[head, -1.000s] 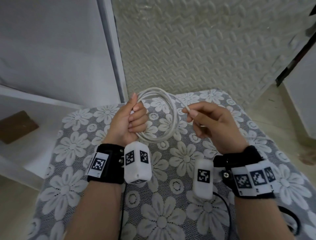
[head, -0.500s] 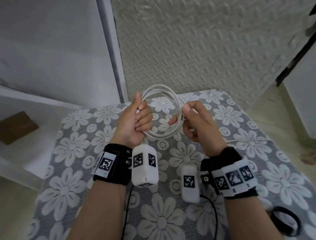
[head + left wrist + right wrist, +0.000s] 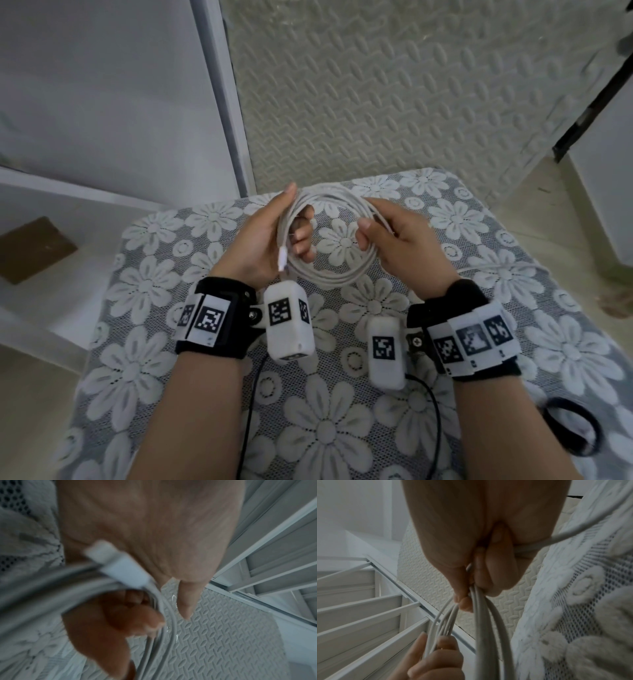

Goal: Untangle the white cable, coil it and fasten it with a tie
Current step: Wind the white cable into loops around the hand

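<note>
The white cable (image 3: 329, 278) is wound into a round coil held above the flowered tablecloth (image 3: 144, 284). My left hand (image 3: 295, 219) grips the coil's left side, fingers curled through the loops (image 3: 164, 615) and thumb straight on the outside. The white plug (image 3: 282, 256) (image 3: 120, 563) hangs at that palm. My right hand (image 3: 371, 219) pinches the strands (image 3: 481, 628) on the right side between thumb and fingers. A loose tail of cable (image 3: 496, 268) (image 3: 573, 534) trails off to the right across the cloth. A black loop tie (image 3: 572, 430) lies on the cloth at the lower right.
An embossed foam panel (image 3: 394, 102) stands behind the table. A brown box (image 3: 34, 248) sits on a white shelf at the left. Black camera leads (image 3: 431, 404) run under my wrists. Bare floor (image 3: 565, 212) lies beyond the table's right edge.
My right hand carried its length of cable leftward to the coil and now pinches the coil's right side. Both hands came nearer to me, and the plug now hangs at the left palm.
</note>
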`<action>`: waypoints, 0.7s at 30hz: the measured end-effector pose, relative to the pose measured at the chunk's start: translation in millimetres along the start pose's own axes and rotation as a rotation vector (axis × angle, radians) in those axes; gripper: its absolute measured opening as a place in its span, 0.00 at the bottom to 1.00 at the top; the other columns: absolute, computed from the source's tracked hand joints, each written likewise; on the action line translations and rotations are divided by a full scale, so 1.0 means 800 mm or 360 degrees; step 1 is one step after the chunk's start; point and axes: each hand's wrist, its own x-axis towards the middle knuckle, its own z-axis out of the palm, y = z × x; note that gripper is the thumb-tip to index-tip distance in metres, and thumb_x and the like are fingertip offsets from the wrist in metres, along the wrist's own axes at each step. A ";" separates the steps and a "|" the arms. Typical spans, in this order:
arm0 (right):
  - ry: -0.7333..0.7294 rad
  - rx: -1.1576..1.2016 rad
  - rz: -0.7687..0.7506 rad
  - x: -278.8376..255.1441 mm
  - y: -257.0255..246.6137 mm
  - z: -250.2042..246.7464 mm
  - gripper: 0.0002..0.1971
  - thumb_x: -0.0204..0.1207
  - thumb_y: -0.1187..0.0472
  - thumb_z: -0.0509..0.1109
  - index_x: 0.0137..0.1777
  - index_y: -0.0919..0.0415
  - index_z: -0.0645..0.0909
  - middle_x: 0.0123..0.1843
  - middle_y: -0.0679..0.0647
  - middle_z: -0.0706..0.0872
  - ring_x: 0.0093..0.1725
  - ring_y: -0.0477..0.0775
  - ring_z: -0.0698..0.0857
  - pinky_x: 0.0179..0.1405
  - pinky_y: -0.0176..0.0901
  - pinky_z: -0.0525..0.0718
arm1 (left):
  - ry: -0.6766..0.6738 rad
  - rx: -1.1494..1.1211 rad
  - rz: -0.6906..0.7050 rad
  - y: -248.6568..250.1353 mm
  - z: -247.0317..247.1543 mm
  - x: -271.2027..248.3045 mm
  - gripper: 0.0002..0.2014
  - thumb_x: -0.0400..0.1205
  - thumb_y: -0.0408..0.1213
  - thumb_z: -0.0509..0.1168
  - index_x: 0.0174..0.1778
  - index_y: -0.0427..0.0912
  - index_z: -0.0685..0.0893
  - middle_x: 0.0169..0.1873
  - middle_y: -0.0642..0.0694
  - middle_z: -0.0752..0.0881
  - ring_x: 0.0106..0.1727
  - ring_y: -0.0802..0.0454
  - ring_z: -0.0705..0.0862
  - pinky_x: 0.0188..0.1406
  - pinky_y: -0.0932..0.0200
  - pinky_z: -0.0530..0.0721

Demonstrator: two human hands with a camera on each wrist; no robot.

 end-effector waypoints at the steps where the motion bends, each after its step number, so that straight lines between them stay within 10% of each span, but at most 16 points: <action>1: -0.0048 -0.0028 -0.0011 0.000 -0.001 0.000 0.09 0.84 0.67 0.60 0.51 0.58 0.82 0.30 0.49 0.79 0.26 0.38 0.75 0.29 0.25 0.72 | -0.0020 0.0074 -0.0039 0.001 0.001 -0.002 0.24 0.80 0.58 0.53 0.37 0.38 0.78 0.17 0.50 0.69 0.17 0.56 0.68 0.22 0.63 0.75; 8: -0.0414 -0.0154 0.0047 -0.004 -0.004 -0.001 0.10 0.83 0.64 0.63 0.54 0.58 0.86 0.27 0.48 0.77 0.29 0.43 0.74 0.35 0.38 0.73 | -0.0342 0.0476 -0.0339 -0.005 0.005 -0.007 0.32 0.76 0.65 0.51 0.38 0.36 0.81 0.14 0.52 0.61 0.10 0.61 0.58 0.10 0.72 0.57; 21: -0.0094 0.0047 0.0120 -0.008 -0.006 -0.017 0.05 0.70 0.55 0.76 0.43 0.54 0.87 0.30 0.50 0.86 0.22 0.37 0.74 0.26 0.26 0.71 | -0.0064 0.0189 -0.0075 0.003 0.004 -0.004 0.21 0.84 0.52 0.51 0.29 0.43 0.70 0.14 0.55 0.61 0.10 0.63 0.56 0.06 0.73 0.54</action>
